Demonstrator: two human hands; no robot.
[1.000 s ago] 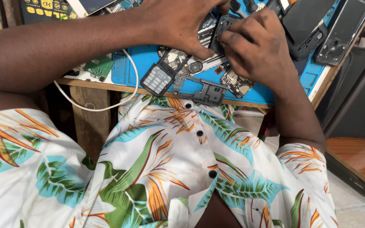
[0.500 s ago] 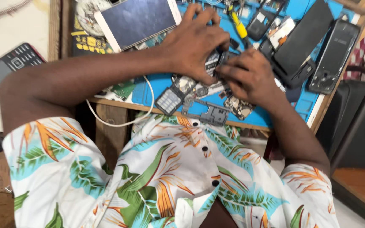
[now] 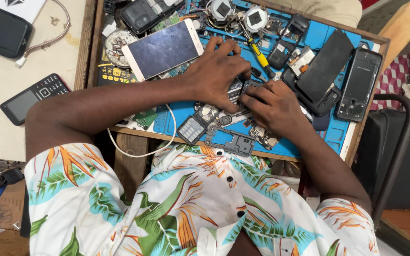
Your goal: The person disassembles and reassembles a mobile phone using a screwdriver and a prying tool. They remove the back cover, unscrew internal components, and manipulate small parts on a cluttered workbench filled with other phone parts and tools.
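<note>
Item: small dark phone part (image 3: 244,88), mid blue mat (image 3: 319,35) on counter. I see my left hand (image 3: 217,71) and right hand (image 3: 274,105) curled, pinching it together. White smartphone (image 3: 162,48) far left.

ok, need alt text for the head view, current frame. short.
Seen from above, a person's left hand and right hand press together on a small phone part over a blue repair mat. Around them lie a white smartphone, a yellow screwdriver, a keypad, dark phone shells and loose boards. A floral shirt fills the foreground.
</note>
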